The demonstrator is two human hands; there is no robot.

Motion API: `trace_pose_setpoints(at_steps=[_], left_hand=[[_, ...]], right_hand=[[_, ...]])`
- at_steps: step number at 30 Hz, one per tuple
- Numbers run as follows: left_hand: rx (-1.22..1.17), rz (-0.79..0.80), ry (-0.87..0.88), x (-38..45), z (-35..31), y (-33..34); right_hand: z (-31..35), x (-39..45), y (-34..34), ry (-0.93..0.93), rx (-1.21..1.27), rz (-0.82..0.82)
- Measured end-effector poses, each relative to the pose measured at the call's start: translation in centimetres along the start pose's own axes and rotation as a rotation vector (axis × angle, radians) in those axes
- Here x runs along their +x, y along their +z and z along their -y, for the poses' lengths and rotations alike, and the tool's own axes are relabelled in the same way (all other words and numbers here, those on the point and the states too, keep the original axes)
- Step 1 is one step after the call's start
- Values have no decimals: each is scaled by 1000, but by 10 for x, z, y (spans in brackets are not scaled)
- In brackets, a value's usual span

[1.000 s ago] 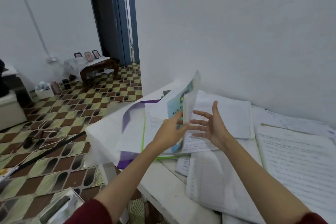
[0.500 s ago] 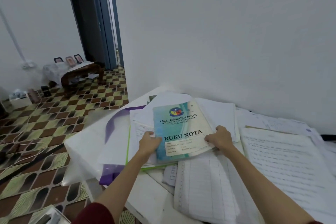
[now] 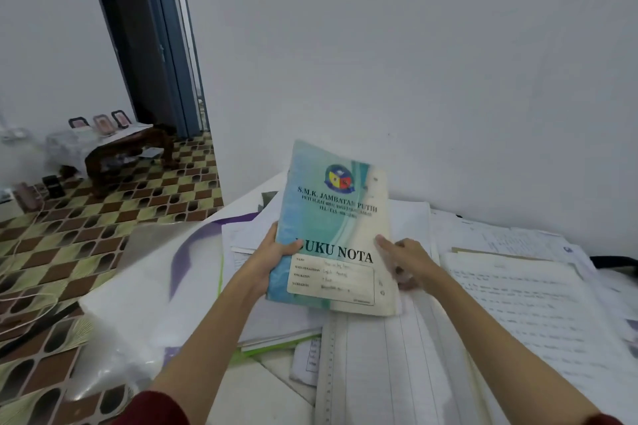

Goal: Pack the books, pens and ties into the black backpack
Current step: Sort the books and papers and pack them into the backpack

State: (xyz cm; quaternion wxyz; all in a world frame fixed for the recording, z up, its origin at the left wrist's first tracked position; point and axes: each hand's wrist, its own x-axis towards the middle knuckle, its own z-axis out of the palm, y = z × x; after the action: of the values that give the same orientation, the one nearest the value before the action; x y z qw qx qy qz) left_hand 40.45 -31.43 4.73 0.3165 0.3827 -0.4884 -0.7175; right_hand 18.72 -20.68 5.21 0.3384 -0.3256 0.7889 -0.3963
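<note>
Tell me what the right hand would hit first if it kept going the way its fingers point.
The right hand points up-left; its fingertips already meet the notebook, held by the left hand. Depth is hard to judge.

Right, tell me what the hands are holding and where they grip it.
The left hand grips the teal notebook at its left edge, thumb on the cover. The right hand touches its right edge with a fingertip.
</note>
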Motion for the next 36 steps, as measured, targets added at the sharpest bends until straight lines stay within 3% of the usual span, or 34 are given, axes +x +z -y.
trace_pose_setpoints(at_steps=[3, 5, 9, 16, 20, 27, 32, 36], left_hand=[[4, 137, 111, -6, -26, 4], [43, 176, 176, -4, -40, 5], [135, 167, 269, 2, -50, 11], [84, 168, 261, 18, -39, 32], [161, 147, 249, 30, -21, 42], [342, 156, 150, 39, 14, 32], [265, 123, 119, 36, 26, 32], [229, 82, 87, 35, 38, 33]], right_hand=[[20, 6, -12, -75, 269, 13], [36, 9, -22, -170, 353, -72], [54, 13, -35, -301, 349, -248], [49, 12, -37, -348, 680, -252], [34, 9, -41, -366, 653, -325], [3, 8, -37, -475, 329, -379], [5, 7, -29, -513, 199, -387], [-6, 5, -15, -471, 271, -379]])
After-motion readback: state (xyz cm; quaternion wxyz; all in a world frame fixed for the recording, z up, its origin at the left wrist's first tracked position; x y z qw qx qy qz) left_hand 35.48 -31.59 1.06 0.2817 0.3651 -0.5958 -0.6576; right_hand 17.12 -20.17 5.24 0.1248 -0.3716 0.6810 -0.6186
